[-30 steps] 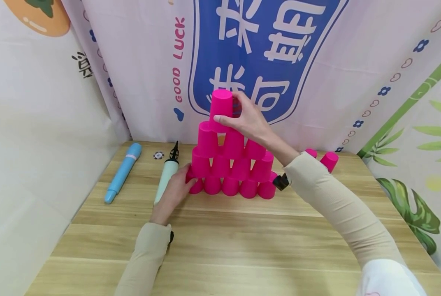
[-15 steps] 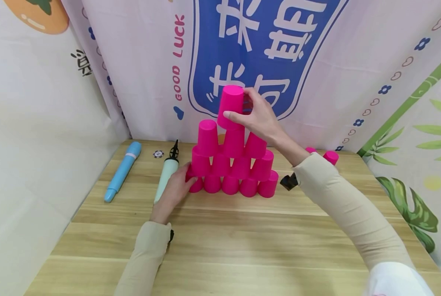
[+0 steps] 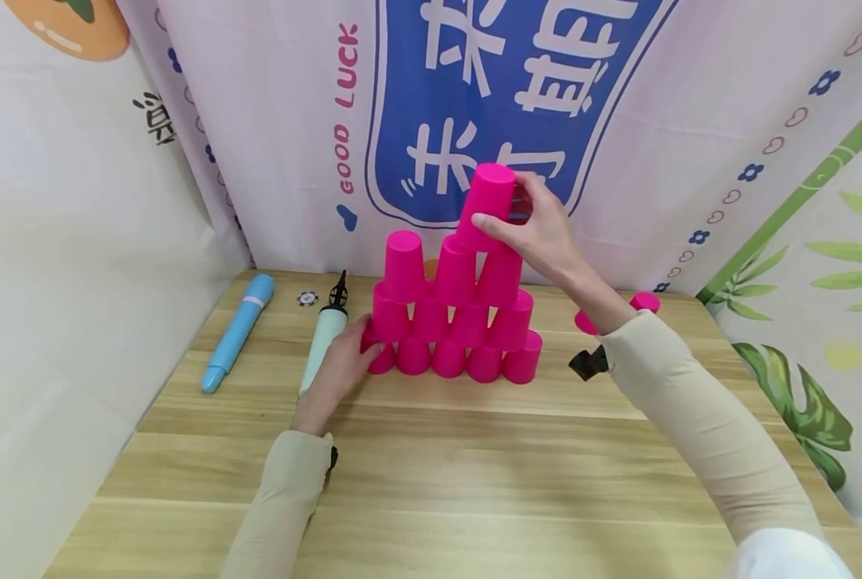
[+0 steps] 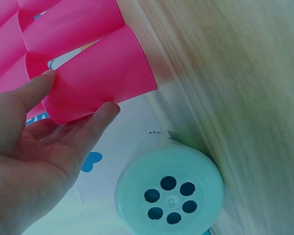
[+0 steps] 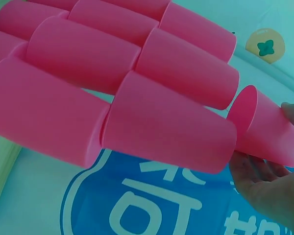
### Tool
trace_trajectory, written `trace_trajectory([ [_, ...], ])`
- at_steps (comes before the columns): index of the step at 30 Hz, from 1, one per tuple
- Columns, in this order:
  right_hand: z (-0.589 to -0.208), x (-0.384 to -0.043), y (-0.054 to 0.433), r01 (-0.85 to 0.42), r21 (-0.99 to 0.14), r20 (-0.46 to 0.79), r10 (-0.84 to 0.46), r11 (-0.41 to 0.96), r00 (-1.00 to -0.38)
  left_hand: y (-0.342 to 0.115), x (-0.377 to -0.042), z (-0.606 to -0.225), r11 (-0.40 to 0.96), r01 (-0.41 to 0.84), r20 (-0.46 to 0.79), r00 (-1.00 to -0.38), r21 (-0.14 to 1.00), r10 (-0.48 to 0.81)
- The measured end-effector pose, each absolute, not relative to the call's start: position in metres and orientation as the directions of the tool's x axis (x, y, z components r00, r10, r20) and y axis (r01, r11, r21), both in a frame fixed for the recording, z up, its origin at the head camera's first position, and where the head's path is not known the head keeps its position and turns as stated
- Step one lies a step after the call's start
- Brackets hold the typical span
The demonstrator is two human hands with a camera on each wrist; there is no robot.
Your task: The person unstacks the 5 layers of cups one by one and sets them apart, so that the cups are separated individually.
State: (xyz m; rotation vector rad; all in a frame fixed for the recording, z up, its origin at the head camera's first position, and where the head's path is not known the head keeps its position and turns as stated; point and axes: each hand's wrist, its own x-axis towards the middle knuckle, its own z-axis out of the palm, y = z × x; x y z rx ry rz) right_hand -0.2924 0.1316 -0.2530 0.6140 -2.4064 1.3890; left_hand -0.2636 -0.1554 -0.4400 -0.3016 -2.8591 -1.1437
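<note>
Pink cups [image 3: 449, 322], upside down, form a stepped pyramid near the back of the table, with three cups in its upper row. My right hand [image 3: 543, 229] pinches another pink cup [image 3: 491, 193] between thumb and fingers. This cup leans, its rim close over the middle and right cups of that row; in the right wrist view the open mouth of the held cup [image 5: 272, 129] faces their bases. Low at the pyramid's left end, my left hand [image 3: 340, 362] holds the corner cup [image 4: 98, 76], thumb on one side and fingers on the other.
A pale green hand pump [image 3: 326, 342] with a black nozzle lies just left of my left hand. Farther left are a blue tube [image 3: 237, 334] and a poker chip [image 3: 307, 298]. Loose pink cups [image 3: 645, 302] lie at the back right, partly behind my right forearm.
My right hand has carried its cup rightward, from above the left and middle cups of the upper row to above the middle and right ones. The left hand keeps its place.
</note>
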Motion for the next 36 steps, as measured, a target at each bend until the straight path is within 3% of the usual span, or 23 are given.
trace_trajectory([
  [10, -0.253, -0.289, 0.148, -0.500, -0.765, 0.464, -0.190, 0.407, -0.865, -0.155, -0.263, -0.441, 0.703, 0.197, 0.113, -0.980, 0.683, 0.164],
  [36, -0.267, -0.290, 0.195, -0.392, -0.762, 0.427, -0.054, 0.515, -0.903, -0.155, -0.264, -0.440, 0.697, 0.190, 0.105, -0.981, 0.692, 0.164],
])
